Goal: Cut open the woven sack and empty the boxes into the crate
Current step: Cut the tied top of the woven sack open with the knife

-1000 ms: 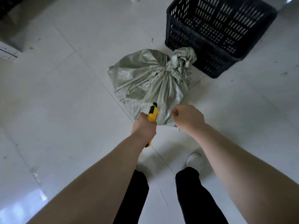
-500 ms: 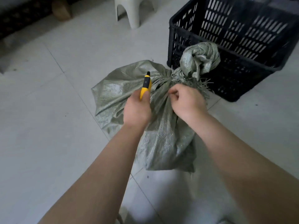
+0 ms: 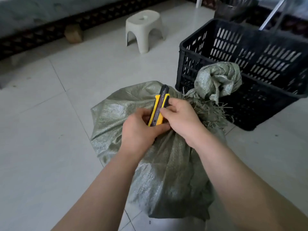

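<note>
1. The woven sack (image 3: 166,164) lies on the tiled floor (image 3: 50,130), between the person and the black crate (image 3: 190,70). Its knotted neck (image 3: 218,79) sits right up against the crate's near wall.
2. Sack long axis: runs from the near end by the person, away and to the right, toward the crate. The neck end points at the crate and the closed bottom end points back at the person.
3. Left hand (image 3: 140,130): fingers curled round the lower end of the yellow utility knife (image 3: 158,110), held just above the sack.
4. Right hand (image 3: 181,117): thumb and fingers pinch the knife body higher up, probably working the slider. I can't tell whether the blade is out.
5. Knife axis: roughly in line with the sack, with the dark tip pointing away from the person.
6. Handling, my read: thin woven plastic cloth that is soft and slack, likely slippery, with no stiffness of its own. It folds and sags, so it looks only part full. The boxes aren't visible, so weight is unknown.
7. Where to hold: the bunched neck just below the knot, where the frayed strands fan out, is the only firm handle. Pull the cloth taut there and cut shallow, away from the holding hand, so the contents aren't scored.
8. A white stool (image 3: 143,29) stands well behind, out of the way.
</note>
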